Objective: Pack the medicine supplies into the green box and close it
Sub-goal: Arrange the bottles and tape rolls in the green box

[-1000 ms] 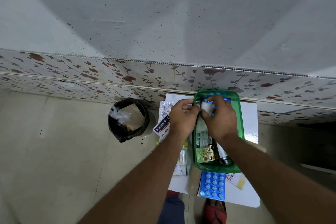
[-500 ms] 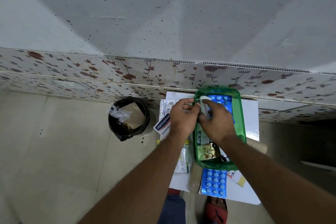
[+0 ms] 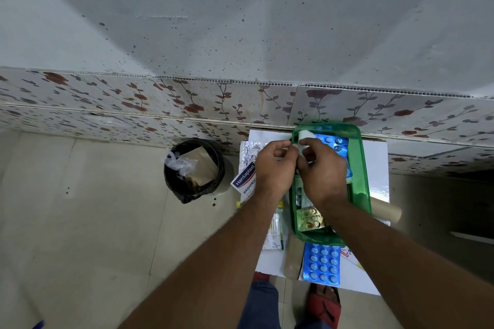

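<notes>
The open green box sits on a small white table by the wall. Inside lie a blue blister strip, a gold foil packet and other strips. My right hand holds a small white tube upright over the box's far left corner. My left hand pinches the same tube from the left. Outside the box lie a Hansaplast pack, a silver foil strip, a clear packet and a blue tablet strip.
A black bin with paper and plastic stands on the floor left of the table. A brown cardboard roll lies at the box's right edge. A flowered tile skirting runs behind. My feet show below the table.
Both hands have shifted slightly left with the white tube, from the middle of the box's far end to its far left corner. More of the blue strip inside shows.
</notes>
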